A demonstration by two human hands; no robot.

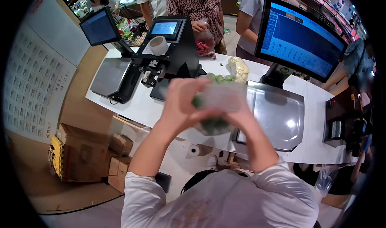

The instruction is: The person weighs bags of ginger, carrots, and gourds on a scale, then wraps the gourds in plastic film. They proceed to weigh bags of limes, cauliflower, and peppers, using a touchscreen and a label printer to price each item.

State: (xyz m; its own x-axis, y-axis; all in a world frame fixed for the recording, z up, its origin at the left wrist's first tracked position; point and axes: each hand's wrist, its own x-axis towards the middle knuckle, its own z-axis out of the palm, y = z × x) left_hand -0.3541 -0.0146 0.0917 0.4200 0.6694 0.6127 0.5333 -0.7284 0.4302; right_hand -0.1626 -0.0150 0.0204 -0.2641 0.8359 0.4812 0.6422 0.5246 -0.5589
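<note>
Clear plastic with greens packed inside, that's the bag (215, 125), lifted above the front edge of the white counter (132, 109), between the black machine (177, 57) and the right-hand steel scale (277, 113). Both hands are on it! The left hand (181, 101) grips its left side, fingers curled around; the right hand (240, 112) clasps the other side, its fingertips too blurred to make out. Across the upper part runs a pale, blurred patch (224, 97), and whether it's a label or bare film cannot be told.

Just beyond, on the counter, sits a cauliflower (239, 70), with more leafy green (219, 78) showing beside it. Over at the machine, a white roll (158, 46) rests on top, next to a small lit screen (165, 28). Right of the cauliflower stands the big blue monitor (301, 39), tilted. And across the counter, a person in a patterned top (197, 7) has a hand on a bag of red produce (205, 45).
</note>
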